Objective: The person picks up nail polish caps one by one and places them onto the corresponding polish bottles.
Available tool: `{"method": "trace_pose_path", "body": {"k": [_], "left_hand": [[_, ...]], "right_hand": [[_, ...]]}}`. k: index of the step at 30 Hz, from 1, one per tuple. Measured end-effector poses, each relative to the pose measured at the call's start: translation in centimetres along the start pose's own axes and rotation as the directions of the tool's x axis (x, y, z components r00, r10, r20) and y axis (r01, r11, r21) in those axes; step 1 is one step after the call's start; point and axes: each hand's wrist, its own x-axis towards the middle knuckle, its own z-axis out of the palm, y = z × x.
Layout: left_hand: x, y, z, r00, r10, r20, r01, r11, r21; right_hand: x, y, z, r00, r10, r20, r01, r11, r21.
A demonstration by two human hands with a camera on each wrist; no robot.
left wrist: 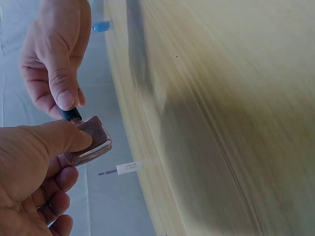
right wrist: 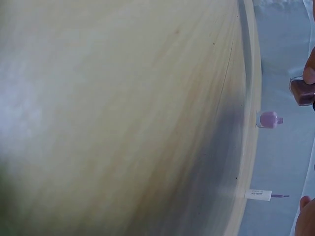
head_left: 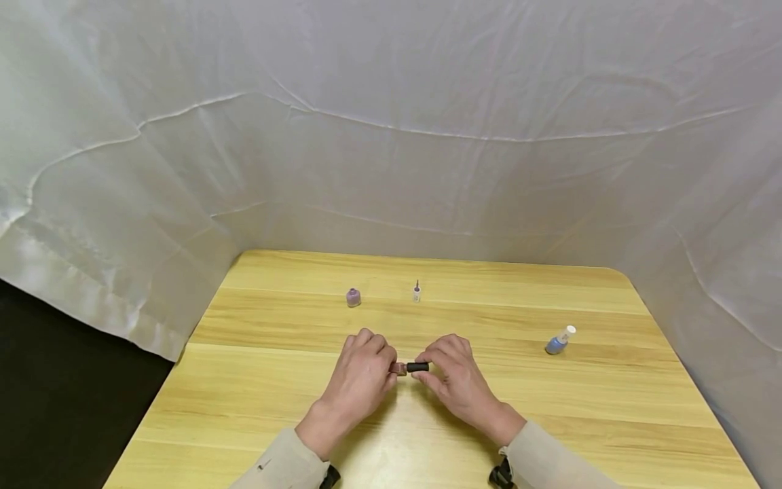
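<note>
Between thumb and fingers, my left hand (head_left: 362,372) holds a square glass nail polish bottle (left wrist: 97,141) with brownish-pink polish in it. The bottle lies on its side in the air, its neck toward the right hand. My right hand (head_left: 457,379) pinches the black cap (head_left: 418,367) between thumb and fingertips. Cap and bottle are in line, end to end, over the middle of the table. In the right wrist view the bottle shows at the right edge, and most of the right hand is out of frame.
Farther back on the wooden table (head_left: 293,407) stand an uncapped purple nail polish bottle (head_left: 353,297) and a white cap (head_left: 417,296) with its brush pointing up. To the right is a blue polish bottle (head_left: 556,344) with a white cap. Pale cloth (head_left: 391,176) hangs behind the table.
</note>
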Motion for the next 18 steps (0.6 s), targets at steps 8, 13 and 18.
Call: {"method": "trace_pose_path", "body": {"k": [8,13,18], "left_hand": [[-0.04,-0.04,0.05,1.0,-0.003,-0.002,0.003,1.0,-0.009],[-0.11,-0.11,0.13,1.0,-0.003,0.007,0.003,1.0,-0.011],[-0.1,-0.09,0.14,1.0,0.004,0.007,-0.004,1.0,-0.009]], "right_hand": [[-0.12,-0.05,0.02,1.0,0.021,0.001,-0.021,0.999,-0.025],[-0.23,-0.09,0.1,1.0,0.023,-0.014,-0.023,1.0,-0.006],[-0.21,-0.07,0.13,1.0,0.015,-0.018,-0.015,1.0,-0.001]]}}
